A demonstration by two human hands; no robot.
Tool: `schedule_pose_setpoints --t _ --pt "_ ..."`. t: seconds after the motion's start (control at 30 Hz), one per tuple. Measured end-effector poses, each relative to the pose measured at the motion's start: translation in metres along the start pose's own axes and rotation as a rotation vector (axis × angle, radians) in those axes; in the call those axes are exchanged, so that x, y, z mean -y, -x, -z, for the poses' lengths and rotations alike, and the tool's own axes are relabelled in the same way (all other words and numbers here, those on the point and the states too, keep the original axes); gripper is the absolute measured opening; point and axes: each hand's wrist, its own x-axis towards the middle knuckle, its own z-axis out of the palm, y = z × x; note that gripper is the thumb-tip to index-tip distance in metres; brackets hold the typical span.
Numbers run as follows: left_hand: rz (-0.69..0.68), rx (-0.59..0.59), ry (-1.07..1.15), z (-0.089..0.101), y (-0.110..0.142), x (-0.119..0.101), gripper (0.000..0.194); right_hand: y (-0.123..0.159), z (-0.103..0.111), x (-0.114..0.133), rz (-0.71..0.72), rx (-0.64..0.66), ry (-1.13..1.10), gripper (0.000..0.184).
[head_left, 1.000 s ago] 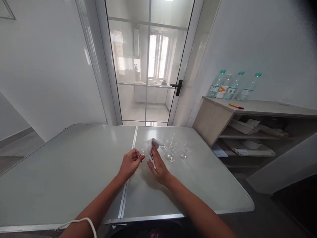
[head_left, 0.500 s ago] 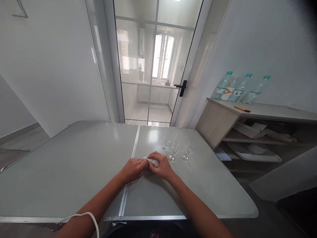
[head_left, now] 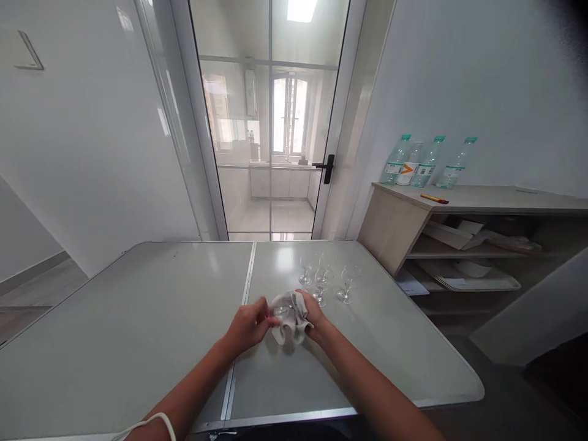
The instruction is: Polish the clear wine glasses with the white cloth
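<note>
My right hand [head_left: 315, 312] is closed around a crumpled whitish cloth [head_left: 294, 331], which is spread over my palm and hangs below it. A small clear glass [head_left: 281, 311] lies in the folds, partly hidden by the cloth. My left hand [head_left: 250, 321] comes in from the left with its fingers pinched at the glass's near end; the fingertips are slightly blurred. Just beyond my right hand, several clear stemmed glasses [head_left: 345, 288] stand upright on the grey-green table [head_left: 151, 331].
A metal seam [head_left: 249, 269] crosses the table from front to back. At the right, a wooden shelf unit [head_left: 399, 214] carries several plastic bottles [head_left: 425, 162] and a yellow-red pen-like object [head_left: 434, 199]. Behind the table is a glass door [head_left: 271, 153] with a black handle [head_left: 327, 168].
Both hands first came together with the cloth bunched between them. Now the cloth is opened out in my right hand with the glass in it, and my left hand has drawn slightly apart.
</note>
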Motion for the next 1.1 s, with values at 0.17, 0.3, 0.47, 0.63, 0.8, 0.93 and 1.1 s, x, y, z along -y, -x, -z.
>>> schedule_pose_setpoints --t 0.17,0.3,0.47,0.63,0.8,0.93,1.1 --pt "0.329 -0.048 0.375 -0.011 -0.009 -0.007 0.037 0.009 -0.02 0.006 0.071 -0.085 -0.231 0.047" --pt "0.31 -0.031 0.288 -0.016 -0.009 -0.01 0.024 0.021 -0.028 0.01 0.162 0.058 -0.192 0.053" --pt "0.311 0.073 0.13 -0.008 -0.006 -0.01 0.021 0.024 -0.027 0.01 0.213 0.089 -0.061 0.047" --pt "0.325 0.088 0.194 -0.007 -0.006 -0.008 0.03 0.018 -0.023 -0.001 0.205 0.115 -0.017 0.046" --pt "0.338 0.13 0.466 -0.009 -0.005 -0.008 0.034 0.009 -0.012 -0.015 0.273 0.086 0.173 0.04" --pt "0.311 0.092 0.427 -0.004 -0.005 -0.011 0.038 0.008 -0.01 -0.016 0.314 0.07 0.352 0.029" --pt "0.341 -0.108 0.193 -0.002 -0.011 -0.006 0.04 0.012 -0.016 -0.007 0.315 0.076 0.532 0.016"
